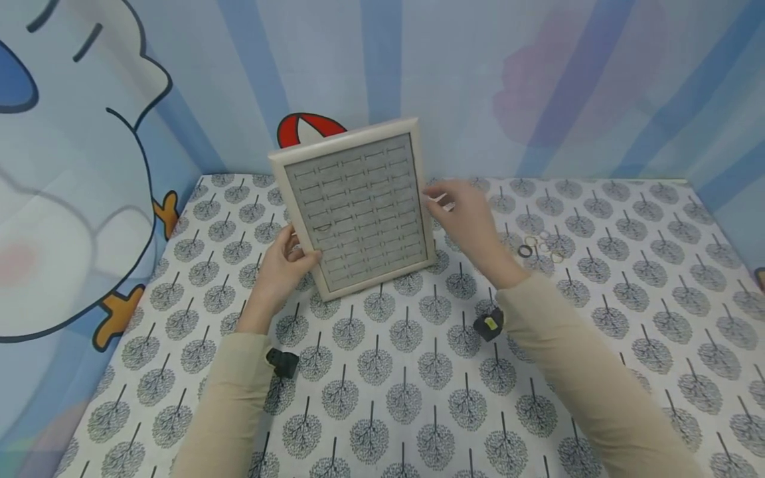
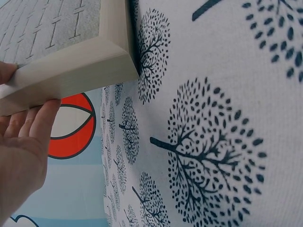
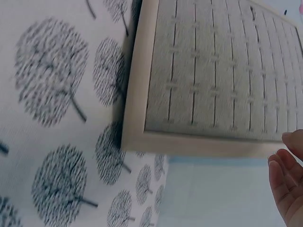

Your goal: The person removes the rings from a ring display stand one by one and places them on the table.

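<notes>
A ring display tray (image 1: 364, 206) with a cream frame and grey slotted lining stands tilted up on the cloth. My left hand (image 1: 285, 262) grips its left edge, thumb on the front of the frame and fingers behind; the left wrist view shows the same hold by the left hand (image 2: 23, 142). One ring (image 1: 323, 228) sits in a slot on the left side. Beside the right edge is my right hand (image 1: 463, 212), fingers loosely bent, thumb apart from them. In the right wrist view the right hand (image 3: 289, 177) is at the frame's edge; contact is unclear.
Several loose rings, among them a black ring (image 1: 524, 251) and a gold ring (image 1: 557, 256), lie on the tree-patterned cloth (image 1: 418, 372) right of the right hand. A cartoon-printed backdrop (image 1: 454, 86) rises behind and at the sides.
</notes>
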Motion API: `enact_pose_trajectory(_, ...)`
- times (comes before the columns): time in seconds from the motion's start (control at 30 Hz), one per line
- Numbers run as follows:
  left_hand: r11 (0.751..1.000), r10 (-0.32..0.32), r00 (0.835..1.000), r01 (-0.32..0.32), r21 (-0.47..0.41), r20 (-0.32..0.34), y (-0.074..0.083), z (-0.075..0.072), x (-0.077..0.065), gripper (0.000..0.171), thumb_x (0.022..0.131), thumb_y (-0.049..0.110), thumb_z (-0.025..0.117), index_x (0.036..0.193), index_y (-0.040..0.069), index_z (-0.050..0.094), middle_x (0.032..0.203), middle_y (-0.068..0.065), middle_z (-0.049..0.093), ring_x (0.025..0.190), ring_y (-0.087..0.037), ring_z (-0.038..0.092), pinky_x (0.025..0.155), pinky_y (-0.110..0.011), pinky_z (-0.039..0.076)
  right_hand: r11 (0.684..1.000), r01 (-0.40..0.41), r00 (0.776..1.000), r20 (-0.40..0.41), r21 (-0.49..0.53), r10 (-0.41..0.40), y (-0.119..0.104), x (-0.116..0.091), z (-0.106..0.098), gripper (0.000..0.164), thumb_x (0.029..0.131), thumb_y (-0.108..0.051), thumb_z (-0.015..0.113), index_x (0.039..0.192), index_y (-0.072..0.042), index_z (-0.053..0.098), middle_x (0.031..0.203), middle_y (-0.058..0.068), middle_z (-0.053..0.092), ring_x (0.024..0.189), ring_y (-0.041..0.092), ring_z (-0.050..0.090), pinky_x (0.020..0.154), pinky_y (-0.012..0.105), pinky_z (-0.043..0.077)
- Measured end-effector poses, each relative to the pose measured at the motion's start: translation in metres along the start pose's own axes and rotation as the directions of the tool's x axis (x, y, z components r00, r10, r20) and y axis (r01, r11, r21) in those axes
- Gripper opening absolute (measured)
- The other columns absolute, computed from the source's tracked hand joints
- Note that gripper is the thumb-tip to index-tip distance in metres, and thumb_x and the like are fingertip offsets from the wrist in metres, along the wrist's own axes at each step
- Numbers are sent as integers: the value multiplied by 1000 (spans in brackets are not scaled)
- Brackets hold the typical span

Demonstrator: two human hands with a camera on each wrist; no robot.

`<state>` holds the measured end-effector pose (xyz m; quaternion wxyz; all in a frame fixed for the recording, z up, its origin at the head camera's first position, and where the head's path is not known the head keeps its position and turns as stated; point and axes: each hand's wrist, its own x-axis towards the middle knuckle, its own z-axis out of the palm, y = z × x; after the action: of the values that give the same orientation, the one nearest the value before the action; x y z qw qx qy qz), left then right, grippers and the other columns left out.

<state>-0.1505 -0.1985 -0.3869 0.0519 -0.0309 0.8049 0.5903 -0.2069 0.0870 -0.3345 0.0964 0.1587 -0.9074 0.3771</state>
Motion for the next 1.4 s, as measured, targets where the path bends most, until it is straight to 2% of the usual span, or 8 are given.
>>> enact_pose_trajectory(0.33,1000,-10,1000,10,-4,1,-3,-5,0,70,93,12,57,152,23,22,149,-12,39,137,-31,43,112,-49,41,996,86,992,97,-1,-86,-42,2,38,22,90,-11,63,111,-5,67,109,11,68,94,22,66,83,29,58)
enact_pose_trajectory(0.53,1000,-17,1000,17,-6,2,-6,-5,1,70,93,13,57,152,22,21,149,-11,40,136,-30,44,112,-47,41,984,176,969,176,-15,-171,-60,-4,62,25,90,-11,63,114,-6,66,112,9,67,99,18,66,88,23,57)
enact_pose_trajectory(0.67,1000,-1,1000,2,-17,3,-6,-5,0,70,93,12,56,152,22,21,149,-12,40,136,-32,44,111,-47,42,978,208,954,225,-15,-199,-70,-6,74,29,91,-12,62,119,-7,63,116,7,65,103,18,64,93,24,55)
enact_pose_trajectory(0.87,1000,5,1000,-5,-19,8,-4,-6,-1,70,93,13,56,153,21,19,150,-13,38,137,-32,43,111,-47,42,967,251,945,229,-53,-233,-75,-4,86,29,91,-14,62,121,-11,64,117,4,63,106,17,63,95,25,54)
enact_pose_trajectory(1.1,1000,5,1000,-5,-21,11,-2,-7,-2,71,93,13,56,153,21,19,150,-13,39,136,-32,43,111,-46,42,957,277,947,194,-91,-256,-81,-4,93,27,92,-16,63,118,-11,66,113,3,62,97,15,64,79,21,57)
enact_pose_trajectory(1.4,1000,1,1000,-1,-21,9,-1,-6,-1,71,93,14,57,153,21,19,150,-12,38,135,-32,45,111,-47,43,965,250,957,171,-78,-234,-85,-4,96,20,90,-14,64,110,-8,67,109,3,61,98,14,63,85,21,56)
